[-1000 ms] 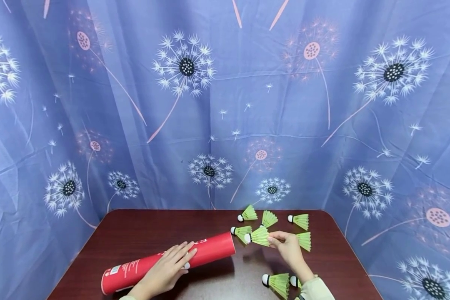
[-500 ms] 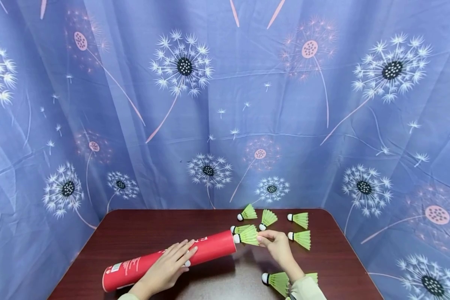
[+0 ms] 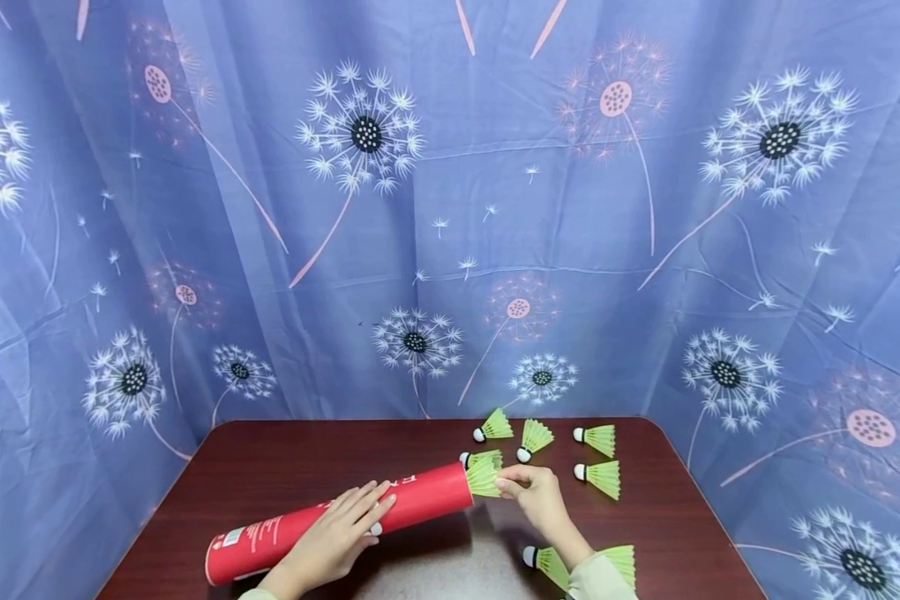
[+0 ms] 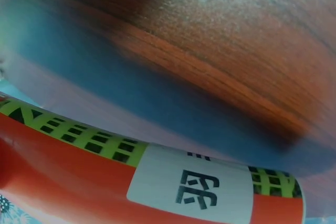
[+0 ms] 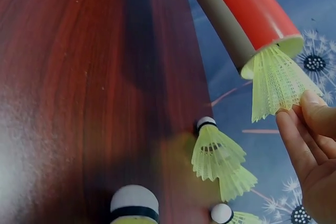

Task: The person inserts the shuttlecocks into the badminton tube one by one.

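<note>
A long red shuttlecock tube [image 3: 420, 500] lies slantwise, its right end raised off the table. My left hand [image 3: 333, 533] grips the tube around its middle, fingers laid over the top. In my right hand [image 3: 536, 500] the thumb and fingers pinch the skirt edge of a yellow-green shuttlecock [image 3: 483, 477]. Its cork end is hidden inside the tube's open right mouth, while the skirt sticks out. The right wrist view shows the same shuttlecock [image 5: 281, 82] entering the tube mouth [image 5: 294, 44]. In the left wrist view the tube [image 4: 68, 166] fills the lower part.
Several shuttlecocks lie at the table's right side, among them one at the back [image 3: 537, 437] and one on the right [image 3: 600, 478]. Another shuttlecock [image 3: 547, 562] lies near the front, partly behind the right sleeve. A patterned blue curtain [image 3: 450, 208] surrounds the dark wooden table [image 3: 307, 450].
My right hand has moved left with the shuttlecock, from beyond the tube's mouth until its cork end is inside. My left hand and the tube have stayed nearly still.
</note>
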Motion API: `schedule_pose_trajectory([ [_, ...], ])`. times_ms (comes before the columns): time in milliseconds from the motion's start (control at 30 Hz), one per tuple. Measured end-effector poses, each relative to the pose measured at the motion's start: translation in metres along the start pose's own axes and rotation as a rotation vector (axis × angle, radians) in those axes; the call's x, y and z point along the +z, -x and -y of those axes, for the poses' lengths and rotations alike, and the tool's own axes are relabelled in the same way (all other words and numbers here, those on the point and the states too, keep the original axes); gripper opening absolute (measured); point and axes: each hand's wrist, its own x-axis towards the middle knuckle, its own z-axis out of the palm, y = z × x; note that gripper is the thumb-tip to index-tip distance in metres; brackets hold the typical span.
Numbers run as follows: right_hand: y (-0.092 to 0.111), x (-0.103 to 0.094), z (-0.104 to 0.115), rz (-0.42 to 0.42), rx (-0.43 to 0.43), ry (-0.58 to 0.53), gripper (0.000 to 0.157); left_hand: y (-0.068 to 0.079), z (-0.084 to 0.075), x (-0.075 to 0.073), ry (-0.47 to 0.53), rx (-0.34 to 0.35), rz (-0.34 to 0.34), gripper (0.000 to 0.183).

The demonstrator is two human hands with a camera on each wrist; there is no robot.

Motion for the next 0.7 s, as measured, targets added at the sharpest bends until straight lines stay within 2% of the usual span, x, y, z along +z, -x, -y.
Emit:
schedule_pose_trajectory([
  [100, 0.002, 0.004, -0.002, 0.032, -0.079, -0.005, 0.008, 0.000, -0.002, 0.000, -0.006, 0.001, 0.005, 0.052],
  [200, 0.004, 0.008, -0.003, 0.067, -0.203, -0.008, 0.008, -0.001, -0.003, -0.001, -0.006, 0.004, 0.022, 0.052],
  [267, 0.004, 0.010, -0.003, 0.083, -0.244, -0.015, 0.007, -0.001, -0.003, -0.001, -0.005, 0.008, 0.031, 0.052],
  [367, 0.003, 0.014, 0.001, 0.071, -0.203, 0.019, 0.005, -0.003, -0.003, 0.000, 0.009, 0.005, 0.024, 0.050],
  [500, 0.000, 0.019, 0.004, 0.032, -0.091, 0.098, 0.005, -0.005, -0.002, -0.001, 0.033, 0.001, 0.010, 0.050],
  [700, 0.002, 0.023, 0.003, 0.050, -0.049, 0.107, 0.007, -0.004, -0.003, -0.002, 0.012, 0.006, 0.014, 0.052],
])
